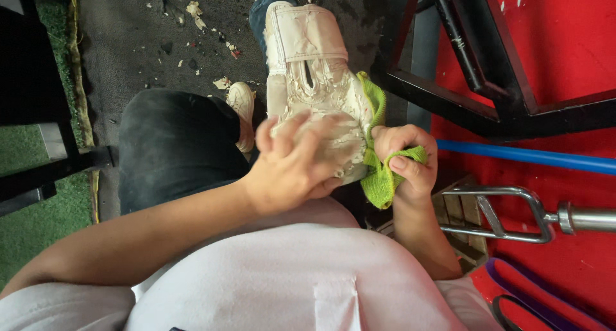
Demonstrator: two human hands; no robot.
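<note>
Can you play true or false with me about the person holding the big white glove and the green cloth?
1. The left hand rests on a worn white boxing glove. True.
2. The right hand grips a red sponge. False: it grips a green cloth, pressed against the glove's side.
3. The glove's surface looks smooth and new. False: its white skin is cracked and peeling.
4. A blue bar lies across the red floor to the right. True.
5. The person wears bright yellow trousers. False: the trouser leg in view is dark.
6. A metal handle lies near the right hand. True.
</note>
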